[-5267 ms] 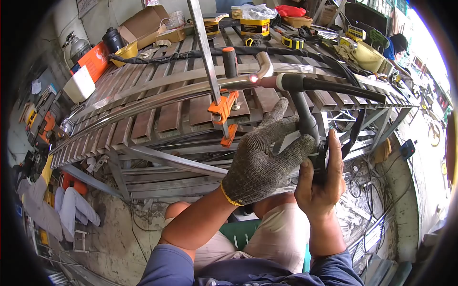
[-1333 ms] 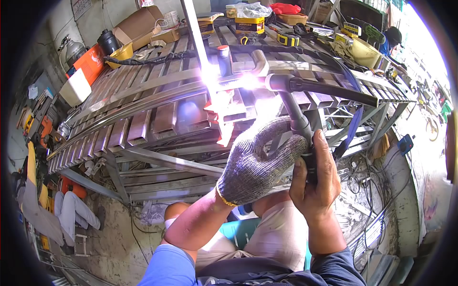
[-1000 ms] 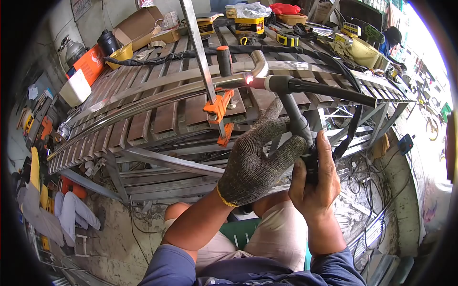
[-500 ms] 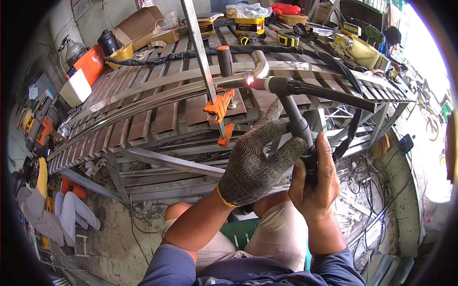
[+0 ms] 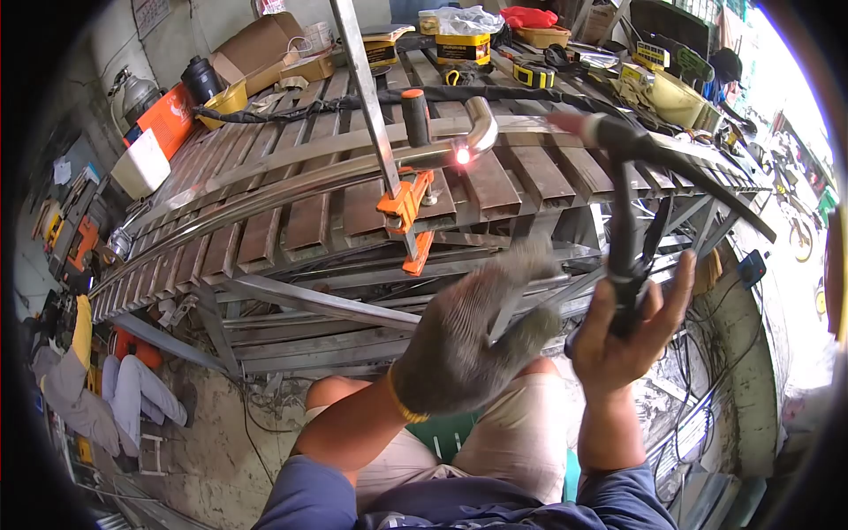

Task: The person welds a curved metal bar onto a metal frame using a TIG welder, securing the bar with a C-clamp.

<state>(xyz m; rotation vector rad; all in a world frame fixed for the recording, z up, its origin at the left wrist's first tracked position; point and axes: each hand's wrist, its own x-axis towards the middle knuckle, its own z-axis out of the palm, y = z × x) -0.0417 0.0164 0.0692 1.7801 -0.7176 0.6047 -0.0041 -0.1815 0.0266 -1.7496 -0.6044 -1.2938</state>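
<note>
In my bare right hand [image 5: 629, 340] is a TIG welding torch [image 5: 623, 208], gripped by its handle. Its pale nozzle, smeared by motion, points left and sits apart from the pipe. My left hand [image 5: 486, 322] wears a grey knit glove; it is blurred, thumb and fingers apart, with nothing in it, left of the torch handle. A bent shiny metal pipe [image 5: 480, 132] lies across the slatted bench, with a bright red-white glowing spot on its joint. An orange clamp [image 5: 406, 201] on an upright metal bar stands just left of the glow.
A dark hammer-like tool with an orange end [image 5: 415, 117] stands behind the pipe. A black cable sleeve [image 5: 327, 103] crosses the slatted metal bench [image 5: 265, 234]. Tape measures [image 5: 533, 74] and boxes sit farther back. Another person's legs [image 5: 141, 397] show at lower left. Cables lie on the floor at right.
My right hand has drawn the torch right, away from the pipe joint, leaving the glowing spot exposed. My left hand has come off the torch and moved slightly down.
</note>
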